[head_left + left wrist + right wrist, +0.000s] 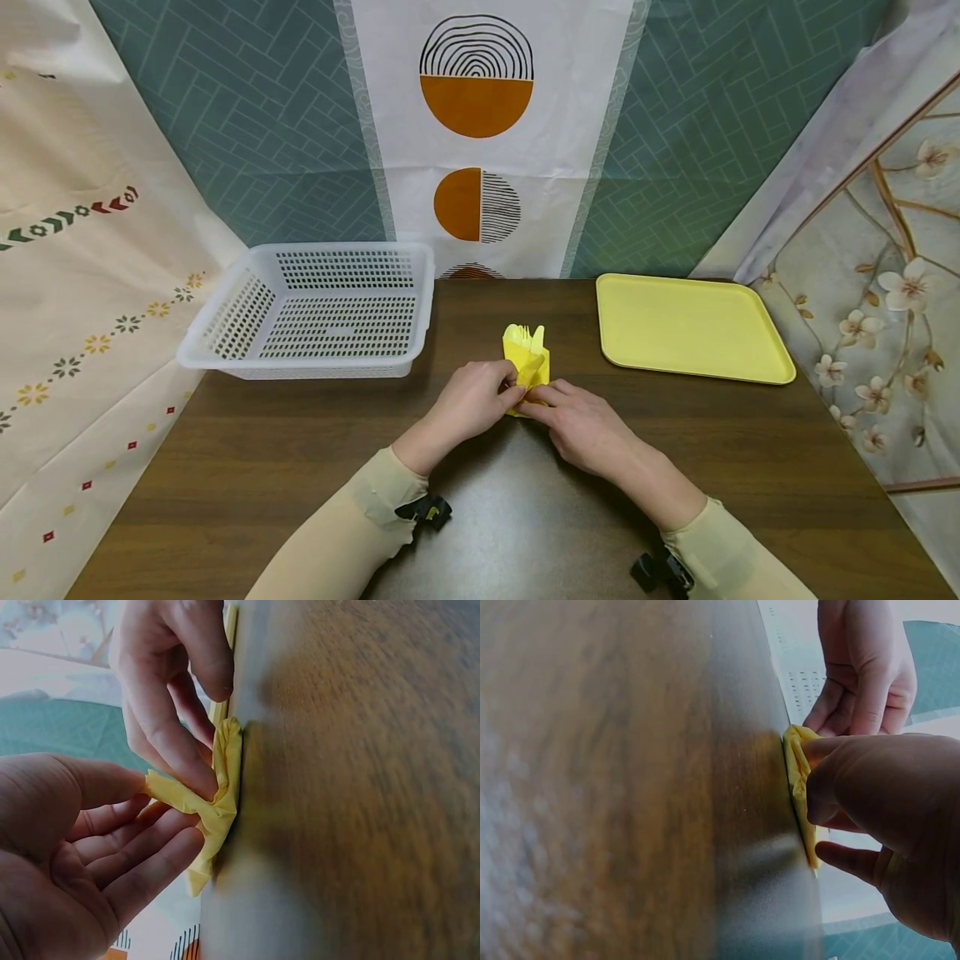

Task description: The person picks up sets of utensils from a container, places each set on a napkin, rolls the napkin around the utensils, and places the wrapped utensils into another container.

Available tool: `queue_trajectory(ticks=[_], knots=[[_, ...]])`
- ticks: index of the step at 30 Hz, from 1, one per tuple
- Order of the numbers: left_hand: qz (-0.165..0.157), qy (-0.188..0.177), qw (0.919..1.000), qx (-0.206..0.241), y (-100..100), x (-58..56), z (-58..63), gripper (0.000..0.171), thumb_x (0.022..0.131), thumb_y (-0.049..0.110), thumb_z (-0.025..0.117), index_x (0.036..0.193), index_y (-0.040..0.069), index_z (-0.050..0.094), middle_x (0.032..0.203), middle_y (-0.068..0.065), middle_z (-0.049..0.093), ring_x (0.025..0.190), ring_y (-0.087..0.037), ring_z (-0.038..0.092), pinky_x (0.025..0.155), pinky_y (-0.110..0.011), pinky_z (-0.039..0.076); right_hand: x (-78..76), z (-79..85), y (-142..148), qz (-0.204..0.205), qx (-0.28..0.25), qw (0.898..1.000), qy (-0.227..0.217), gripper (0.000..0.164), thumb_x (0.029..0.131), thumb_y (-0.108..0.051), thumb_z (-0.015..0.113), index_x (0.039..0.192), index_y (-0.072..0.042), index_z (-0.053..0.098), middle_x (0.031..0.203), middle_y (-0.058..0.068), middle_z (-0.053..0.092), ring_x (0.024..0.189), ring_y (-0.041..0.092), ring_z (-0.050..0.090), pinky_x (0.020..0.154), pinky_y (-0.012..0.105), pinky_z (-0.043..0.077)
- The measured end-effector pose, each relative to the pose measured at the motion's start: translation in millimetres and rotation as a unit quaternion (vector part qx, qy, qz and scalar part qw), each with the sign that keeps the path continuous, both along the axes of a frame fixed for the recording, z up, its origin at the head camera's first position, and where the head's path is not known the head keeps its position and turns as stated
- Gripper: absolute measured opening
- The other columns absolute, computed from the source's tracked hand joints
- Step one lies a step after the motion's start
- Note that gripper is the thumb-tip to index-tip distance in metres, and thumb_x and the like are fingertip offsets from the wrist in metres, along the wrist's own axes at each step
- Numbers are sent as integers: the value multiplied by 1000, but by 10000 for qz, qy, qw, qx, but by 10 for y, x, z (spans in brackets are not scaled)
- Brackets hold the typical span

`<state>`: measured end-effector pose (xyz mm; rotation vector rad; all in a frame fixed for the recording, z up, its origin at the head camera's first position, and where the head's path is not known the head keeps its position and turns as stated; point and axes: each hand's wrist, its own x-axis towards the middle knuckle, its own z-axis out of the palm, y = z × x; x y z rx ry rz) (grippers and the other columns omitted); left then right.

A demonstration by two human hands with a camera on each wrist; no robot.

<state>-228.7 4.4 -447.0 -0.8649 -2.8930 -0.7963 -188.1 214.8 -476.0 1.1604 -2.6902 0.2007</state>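
A yellow paper napkin [536,375] is folded around a yellow plastic spoon [512,332], fork [524,336] and knife [537,337], whose upper ends stick out at the far side. My left hand [474,398] pinches a raised flap of the napkin [176,796] between thumb and fingers. From the other side, my right hand [588,425] presses on the napkin [799,769] with its fingertips, and its other fingers are spread beside it. The cutlery's lower parts are hidden within the napkin.
At the back left stands a white perforated plastic basket [420,333]. A yellow tray [690,329] lies at the back right of the dark wooden table [300,450]. Patterned cloths [285,125] hang behind and at both sides.
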Motion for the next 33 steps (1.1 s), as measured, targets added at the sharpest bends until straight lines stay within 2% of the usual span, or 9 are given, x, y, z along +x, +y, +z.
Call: queue_trajectory(ticks=[17, 28, 33], knots=[[0, 38, 10000, -75, 10, 2, -35, 13, 95, 28, 71, 85, 20, 66, 71, 10, 58, 62, -12, 52, 59, -29, 43, 0, 10, 15, 11, -11, 10000, -88, 61, 83, 4, 60, 136, -26, 65, 128, -5, 60, 108, 20, 55, 89, 36, 51], [-70, 16, 9999, -118, 4, 0, -45, 12, 95, 28, 71, 87, 20, 67, 73, 10, 59, 64, -12, 54, 61, -29, 43, -18, 43, 73, 122, -118, 9992, -357, 60, 83, 3, 58, 136, -25, 65, 137, -8, 59, 115, 17, 56, 94, 36, 50], [-64, 90, 9998, -164, 12, 3, -65, 12, 95, 30, 71, 88, 20, 69, 72, 11, 58, 63, -11, 53, 60, -29, 43, -28, 64, 116, 30, -78, 9983, -584, 59, 84, 2, 59, 137, -25, 65, 139, -10, 58, 122, 13, 55, 95, 35, 50]])
